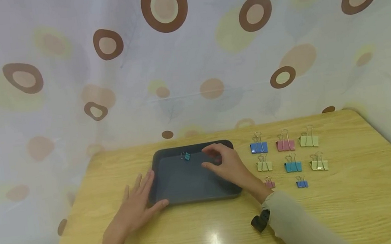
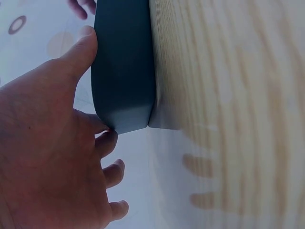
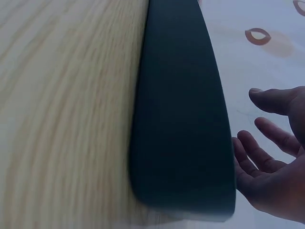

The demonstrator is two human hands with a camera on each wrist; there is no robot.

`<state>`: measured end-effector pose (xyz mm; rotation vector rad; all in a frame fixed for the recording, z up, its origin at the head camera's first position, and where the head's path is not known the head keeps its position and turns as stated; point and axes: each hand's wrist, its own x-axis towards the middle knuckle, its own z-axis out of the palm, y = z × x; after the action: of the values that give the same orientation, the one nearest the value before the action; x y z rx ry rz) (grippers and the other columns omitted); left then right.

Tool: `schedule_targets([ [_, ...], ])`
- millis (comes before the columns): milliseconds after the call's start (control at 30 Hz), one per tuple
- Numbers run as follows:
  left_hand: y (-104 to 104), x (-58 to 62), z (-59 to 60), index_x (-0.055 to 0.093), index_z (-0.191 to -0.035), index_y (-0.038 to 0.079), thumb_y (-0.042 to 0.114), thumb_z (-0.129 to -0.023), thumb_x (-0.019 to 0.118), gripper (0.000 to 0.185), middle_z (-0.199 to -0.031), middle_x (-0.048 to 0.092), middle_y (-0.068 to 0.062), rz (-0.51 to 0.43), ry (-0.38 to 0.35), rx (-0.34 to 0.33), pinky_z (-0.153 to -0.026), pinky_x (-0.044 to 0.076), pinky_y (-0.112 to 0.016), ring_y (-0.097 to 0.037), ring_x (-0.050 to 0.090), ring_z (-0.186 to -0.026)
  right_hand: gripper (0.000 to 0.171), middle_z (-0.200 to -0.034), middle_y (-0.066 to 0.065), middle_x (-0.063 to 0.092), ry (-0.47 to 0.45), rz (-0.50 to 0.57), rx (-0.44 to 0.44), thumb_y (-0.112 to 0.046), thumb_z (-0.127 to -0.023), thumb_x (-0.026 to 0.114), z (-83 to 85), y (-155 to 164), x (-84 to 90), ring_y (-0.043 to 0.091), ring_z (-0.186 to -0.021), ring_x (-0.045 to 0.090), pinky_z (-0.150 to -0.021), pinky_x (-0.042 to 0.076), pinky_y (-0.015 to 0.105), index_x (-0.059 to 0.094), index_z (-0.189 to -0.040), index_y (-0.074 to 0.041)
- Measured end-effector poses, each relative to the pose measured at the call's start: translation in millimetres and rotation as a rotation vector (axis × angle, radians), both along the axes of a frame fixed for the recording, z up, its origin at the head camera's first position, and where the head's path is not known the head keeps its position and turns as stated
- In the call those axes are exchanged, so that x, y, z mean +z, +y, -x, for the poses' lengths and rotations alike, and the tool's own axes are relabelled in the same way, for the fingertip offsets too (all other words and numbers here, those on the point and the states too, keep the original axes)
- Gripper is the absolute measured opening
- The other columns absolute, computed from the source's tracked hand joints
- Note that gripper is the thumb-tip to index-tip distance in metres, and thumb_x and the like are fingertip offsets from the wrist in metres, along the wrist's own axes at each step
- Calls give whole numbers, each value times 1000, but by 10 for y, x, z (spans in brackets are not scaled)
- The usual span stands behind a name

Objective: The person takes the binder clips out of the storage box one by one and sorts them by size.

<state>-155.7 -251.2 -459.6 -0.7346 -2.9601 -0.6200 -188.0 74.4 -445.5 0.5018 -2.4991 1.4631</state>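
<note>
A dark grey tray (image 1: 191, 179) lies on the wooden table, holding a small teal binder clip (image 1: 187, 156) near its back edge. Against the tray's left side rests my left hand (image 1: 133, 209), its fingers extended and the thumb on the front left corner. In the left wrist view, that thumb and forefinger touch the tray's wall (image 2: 125, 67). My right hand (image 1: 228, 165) hovers above the tray's right half, right of the teal clip. Its thumb and bent fingers stand apart with nothing between them, as the right wrist view also shows beyond the tray wall (image 3: 181, 109).
Right of the tray, binder clips stand in rows: large blue (image 1: 259, 147), pink (image 1: 285, 146) and light green (image 1: 308, 141) at the back. Pale yellow (image 1: 265, 166), teal (image 1: 292, 167) and cream (image 1: 319, 165) clips follow, then small pink (image 1: 269, 184) and blue (image 1: 302, 184) ones. Patterned cloth hangs behind.
</note>
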Motion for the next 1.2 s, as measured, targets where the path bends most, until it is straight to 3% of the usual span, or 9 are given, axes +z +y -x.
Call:
schedule_targets([
  [267, -5, 14, 39, 20, -164, 5, 63, -96, 61, 98, -170, 18, -13, 22, -25, 11, -115, 6, -77, -47, 13, -153, 42, -123, 19, 66, -96, -24, -11, -13, -91, 81, 163, -295, -34, 36, -113, 65, -93, 56, 48, 66, -128, -1],
  [633, 1, -22, 63, 20, -164, 5, 65, -94, 61, 101, -169, 19, -13, 21, -42, 13, -114, 7, -77, -46, 14, -154, 41, -131, 16, 63, -167, -175, -36, -9, -93, 77, 400, -574, -90, 33, -123, 61, -102, 51, 49, 65, -131, -2],
  [967, 11, -37, 38, 18, -165, 7, 67, -93, 61, 103, -170, 16, -10, 37, -67, 24, -116, 7, -75, -43, 13, -155, 37, -119, 15, 65, -142, -204, -26, -5, -90, 78, 472, -649, -245, 32, -111, 63, -96, 53, 47, 69, -126, -1],
  [1200, -12, -9, 46, 17, -165, 7, 67, -93, 60, 103, -171, 15, -8, 25, -68, 26, -117, 5, -74, -41, 11, -155, 30, -107, 12, 64, -130, -238, -66, -9, -90, 79, 524, -735, -229, 27, -100, 62, -87, 54, 43, 73, -118, -1],
])
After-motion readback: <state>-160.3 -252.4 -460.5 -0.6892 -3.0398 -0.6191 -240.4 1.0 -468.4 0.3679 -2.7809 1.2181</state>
